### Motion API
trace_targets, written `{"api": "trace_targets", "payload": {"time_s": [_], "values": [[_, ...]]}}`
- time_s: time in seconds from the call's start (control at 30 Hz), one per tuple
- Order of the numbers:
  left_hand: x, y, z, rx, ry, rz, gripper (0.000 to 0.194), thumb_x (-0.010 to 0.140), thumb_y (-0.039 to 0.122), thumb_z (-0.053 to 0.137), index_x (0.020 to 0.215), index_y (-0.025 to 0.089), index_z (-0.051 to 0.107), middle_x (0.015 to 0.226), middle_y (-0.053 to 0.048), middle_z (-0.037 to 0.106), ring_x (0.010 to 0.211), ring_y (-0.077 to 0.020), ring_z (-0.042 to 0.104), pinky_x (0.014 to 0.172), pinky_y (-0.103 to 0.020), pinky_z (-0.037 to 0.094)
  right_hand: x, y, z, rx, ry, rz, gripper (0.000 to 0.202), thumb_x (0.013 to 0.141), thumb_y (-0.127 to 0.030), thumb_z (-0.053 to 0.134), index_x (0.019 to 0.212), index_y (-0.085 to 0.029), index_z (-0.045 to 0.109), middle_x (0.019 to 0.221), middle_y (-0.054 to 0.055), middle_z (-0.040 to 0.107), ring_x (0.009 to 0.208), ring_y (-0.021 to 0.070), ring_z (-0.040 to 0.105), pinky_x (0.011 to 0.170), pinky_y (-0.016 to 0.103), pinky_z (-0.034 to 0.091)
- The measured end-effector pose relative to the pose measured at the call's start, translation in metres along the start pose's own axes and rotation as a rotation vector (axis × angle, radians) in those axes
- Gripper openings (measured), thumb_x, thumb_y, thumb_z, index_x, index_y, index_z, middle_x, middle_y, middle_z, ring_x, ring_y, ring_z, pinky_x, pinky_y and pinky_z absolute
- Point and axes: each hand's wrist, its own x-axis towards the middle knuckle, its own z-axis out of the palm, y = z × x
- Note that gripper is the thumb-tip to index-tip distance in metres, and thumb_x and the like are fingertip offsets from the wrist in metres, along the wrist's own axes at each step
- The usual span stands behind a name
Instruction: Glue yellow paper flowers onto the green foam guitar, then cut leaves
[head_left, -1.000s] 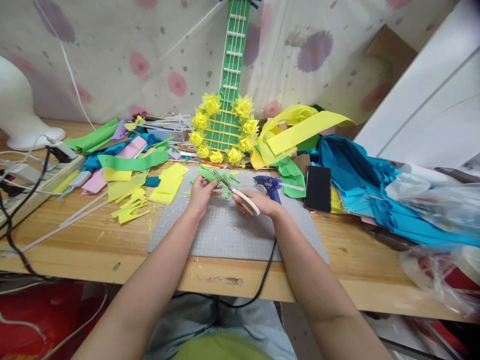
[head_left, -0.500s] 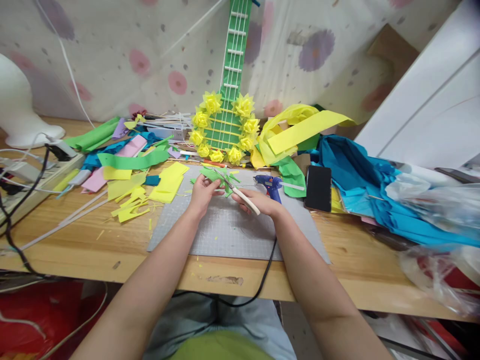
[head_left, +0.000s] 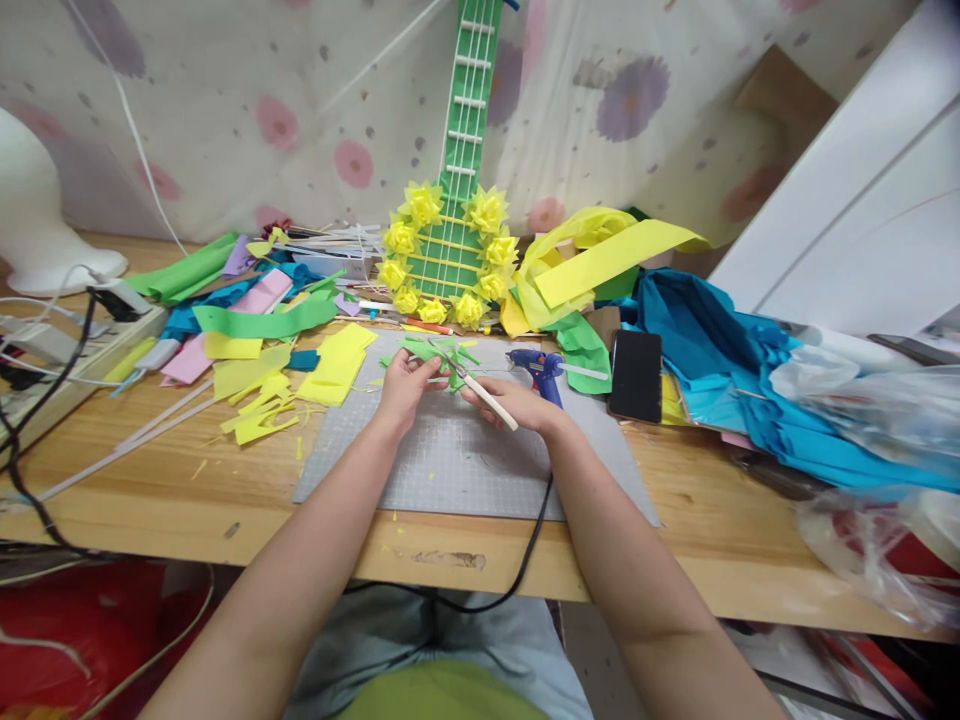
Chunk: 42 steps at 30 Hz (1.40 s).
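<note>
My left hand pinches a piece of green paper above the grey cutting mat. In my right hand is a pair of scissors with white handles, my fingers closed round them. Their blades point up and left and meet the green paper beside my left fingertips. More green scraps lie just behind, so the held piece's outline is hard to separate. A blue glue gun rests right behind my right hand.
A green paper guitar ringed with yellow paper flowers leans at the back. Yellow paper pieces lie to the left. A black phone and blue crepe paper are on the right. A black cord hangs over the table's front edge.
The scissors have closed slightly at the green paper, their handles drawn nearer together. Both hands stay in nearly the same place.
</note>
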Motion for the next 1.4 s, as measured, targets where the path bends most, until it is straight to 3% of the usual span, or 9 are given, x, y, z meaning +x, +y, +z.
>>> {"api": "trace_targets", "payload": {"time_s": [0.67,1.03,1.4], "values": [[0.007,-0.005,-0.003,0.110,0.068,0.076,0.032,0.071,0.034,0.065,0.085,0.021,0.040,0.059,0.007,0.055,0.047,-0.0084,0.056,0.047,-0.021,0.048,0.000,0.000,-0.004,-0.038,0.069,-0.067,0.048,0.071,-0.065,0.049,0.069,-0.018,0.051,0.060,-0.003,0.048,0.056,0.0101,0.045,0.053,0.024,0.036],[0.006,-0.002,-0.006,0.119,0.024,0.109,0.036,0.071,0.030,0.064,0.104,0.022,0.055,0.051,0.009,0.040,0.040,-0.0059,0.041,0.050,-0.021,0.049,-0.002,0.000,-0.008,-0.051,0.070,-0.039,0.047,0.069,-0.064,0.053,0.065,-0.017,0.049,0.057,-0.004,0.044,0.052,0.0088,0.041,0.051,0.023,0.033],[0.010,-0.003,-0.010,0.172,0.010,0.147,0.042,0.075,0.031,0.060,0.115,0.021,0.057,0.056,0.006,0.041,0.042,-0.0049,0.037,0.046,-0.020,0.047,0.000,0.007,-0.009,-0.055,0.078,-0.048,0.046,0.067,-0.063,0.056,0.064,-0.017,0.051,0.056,-0.004,0.041,0.052,0.0084,0.037,0.050,0.022,0.028]]}}
